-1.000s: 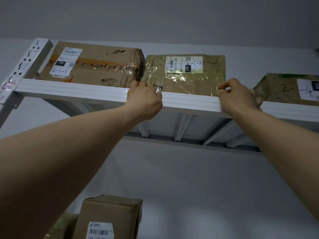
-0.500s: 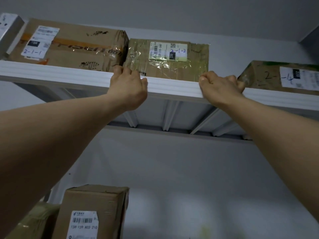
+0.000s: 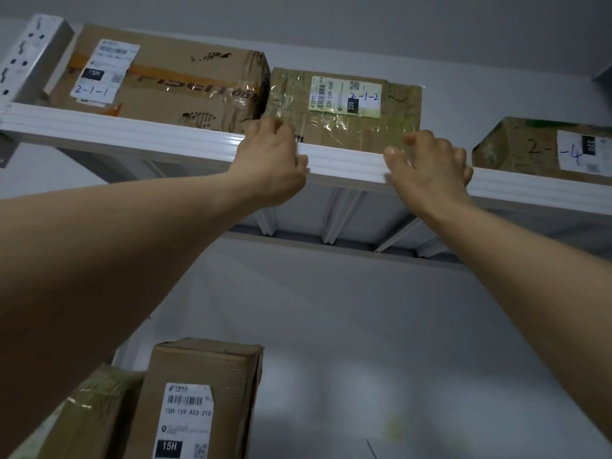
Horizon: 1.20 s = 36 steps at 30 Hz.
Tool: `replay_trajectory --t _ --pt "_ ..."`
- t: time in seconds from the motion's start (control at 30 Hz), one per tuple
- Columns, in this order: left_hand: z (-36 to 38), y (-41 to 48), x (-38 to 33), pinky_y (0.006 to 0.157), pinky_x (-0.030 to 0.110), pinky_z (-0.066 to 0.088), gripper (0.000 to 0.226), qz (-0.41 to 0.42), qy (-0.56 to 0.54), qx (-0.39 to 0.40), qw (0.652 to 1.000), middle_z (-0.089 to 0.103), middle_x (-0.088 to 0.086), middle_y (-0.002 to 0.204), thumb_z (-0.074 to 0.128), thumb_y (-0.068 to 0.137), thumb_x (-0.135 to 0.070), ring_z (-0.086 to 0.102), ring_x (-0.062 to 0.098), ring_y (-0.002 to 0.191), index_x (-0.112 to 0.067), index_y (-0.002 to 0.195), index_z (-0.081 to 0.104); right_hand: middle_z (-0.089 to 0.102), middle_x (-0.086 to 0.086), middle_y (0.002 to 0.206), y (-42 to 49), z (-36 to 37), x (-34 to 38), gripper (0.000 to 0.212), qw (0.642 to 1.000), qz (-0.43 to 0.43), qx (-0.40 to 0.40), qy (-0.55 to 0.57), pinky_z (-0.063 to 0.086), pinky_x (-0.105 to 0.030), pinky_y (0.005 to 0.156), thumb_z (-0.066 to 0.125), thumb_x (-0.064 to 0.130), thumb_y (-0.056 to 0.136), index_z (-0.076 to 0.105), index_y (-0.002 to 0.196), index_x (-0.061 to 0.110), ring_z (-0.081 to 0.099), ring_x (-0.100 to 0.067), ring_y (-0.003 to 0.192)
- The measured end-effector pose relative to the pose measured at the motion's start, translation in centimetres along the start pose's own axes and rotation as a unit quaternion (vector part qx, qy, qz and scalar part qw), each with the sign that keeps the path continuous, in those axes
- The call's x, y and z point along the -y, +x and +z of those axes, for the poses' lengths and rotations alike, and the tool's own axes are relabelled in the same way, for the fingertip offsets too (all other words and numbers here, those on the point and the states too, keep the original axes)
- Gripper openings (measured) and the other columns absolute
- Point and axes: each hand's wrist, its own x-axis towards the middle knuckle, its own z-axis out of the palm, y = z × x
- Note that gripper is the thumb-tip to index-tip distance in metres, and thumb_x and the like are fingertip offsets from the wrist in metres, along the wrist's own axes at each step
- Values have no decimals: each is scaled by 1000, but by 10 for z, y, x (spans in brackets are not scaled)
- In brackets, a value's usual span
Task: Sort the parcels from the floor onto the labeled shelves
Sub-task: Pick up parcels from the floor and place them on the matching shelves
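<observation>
Looking up, the white top shelf (image 3: 132,130) runs across from 9 o'clock to 3 o'clock. The brown parcel marked 2-1-2 (image 3: 344,111) sits on it at 12 o'clock, wrapped in shiny tape. It touches the bigger parcel marked 2-1-1 (image 3: 165,84), which sits at 11 o'clock. A third parcel with a 2 and a 4 written on it (image 3: 530,147) sits well apart at 2 o'clock.

Both arms reach up to the 2-1-2 parcel. The left hand (image 3: 275,167) is at the parcel's lower left corner. Its fingers (image 3: 265,127) bend over the front edge of the shelf, and I cannot tell if they hold the parcel or just lean on it. The right hand (image 3: 430,170) is at the lower right corner. It is blurry, with loosely bent fingers and the thumb (image 3: 394,157) spread away in front of the shelf edge. It holds nothing that I can see.

Down at 7 o'clock stands a tall parcel with a 15H label (image 3: 198,392). A taped parcel (image 3: 96,415) is just beside it at 8 o'clock. A grey post with holes (image 3: 29,58) is at 10 o'clock.
</observation>
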Motion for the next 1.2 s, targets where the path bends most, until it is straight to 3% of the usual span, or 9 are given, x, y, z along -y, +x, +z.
replay_trajectory --t 0.13,0.27,0.47,0.63,0.77,0.87,1.0,1.2 --pt "-15 -23 7 102 41 35 48 68 -25 -38 997 43 13 140 55 95 -30 37 32 129 -12 138 43 47 -7 139 -36 4 29 50 993 -41 5 111 37 -43 109 55 47 95 49 137 20 45 -26 128" --pt "-38 -60 36 95 38 41 56 88 -34 15 995 47 9 138 66 89 -27 45 27 125 -15 139 43 50 -4 136 -85 13 54 53 986 -53 63 144 44 -41 104 64 43 92 49 136 19 50 -21 123" --pt "-86 -149 108 94 35 44 55 45 -17 120 992 53 5 130 67 85 -38 52 24 117 -19 133 48 60 -3 123 -171 19 99 54 981 29 115 156 51 -44 96 69 41 87 54 133 17 59 -19 108" --pt "-131 -256 157 84 28 43 53 -46 -38 236 970 60 5 126 68 83 -36 58 20 108 -17 130 54 61 2 115 -275 15 163 53 960 89 221 151 51 -41 95 67 44 85 54 130 19 60 -19 105" --pt "-170 -345 187 86 35 53 43 -90 -57 320 941 65 5 115 67 82 -29 61 23 103 -14 122 61 62 3 114 -369 3 222 52 930 123 307 161 50 -34 91 67 42 85 56 131 19 60 -17 103" --pt "-195 -413 209 83 34 51 44 -110 -39 384 916 65 10 117 65 83 -30 61 28 104 -13 123 62 62 1 115 -439 -5 256 53 904 132 379 148 43 -28 84 66 43 84 56 131 20 59 -18 102" --pt "-221 -505 239 83 37 49 44 -137 0 481 866 59 15 121 65 84 -28 59 35 106 -11 124 59 62 -4 122 -529 -4 288 52 861 143 473 119 43 -29 86 69 39 86 56 131 16 59 -23 107" --pt "-236 -634 270 67 34 51 33 -177 39 611 771 57 10 111 62 86 -29 60 29 93 -12 114 62 57 -7 127 -667 9 322 55 758 149 624 118 44 -31 85 67 42 89 51 135 17 57 -24 111"
